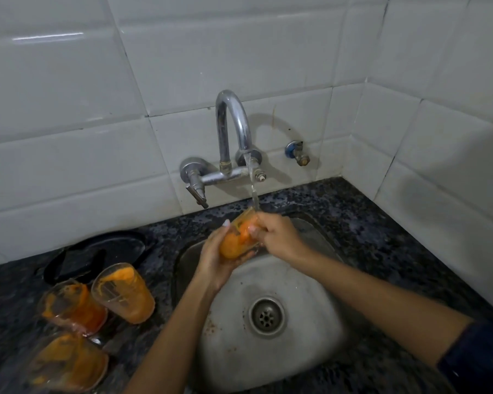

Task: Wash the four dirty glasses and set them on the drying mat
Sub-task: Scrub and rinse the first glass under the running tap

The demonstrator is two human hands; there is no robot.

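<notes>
On the left part of the dark granite counter (362,231), close to its front edge, three dirty glasses wait. The nearest glass (66,362) stands at the front edge, a second glass (73,307) is just behind it, and a third glass (124,292) stands to the right of that one, near the left rim of the sink (319,336). All three are still smeared with thick orange residue, so I judge that none of them is washed yet. Behind them, toward the wall, lies a black object (97,254); whether this is the drying mat I cannot tell, and no clean glass stands on it.

Over the back part of the sink, the left hand (217,263) is curled around the fourth glass (238,238), holding it tilted from below. This glass is also orange inside. The right hand (279,237) is closed at the mouth of the glass, and its fingers seem to reach inside to rub it. Water runs from the tap (234,123) onto the rim of the glass.

By my judgement the task is at its beginning: the first glass is being rinsed, and three more remain, and then all four must go on the mat.
</notes>
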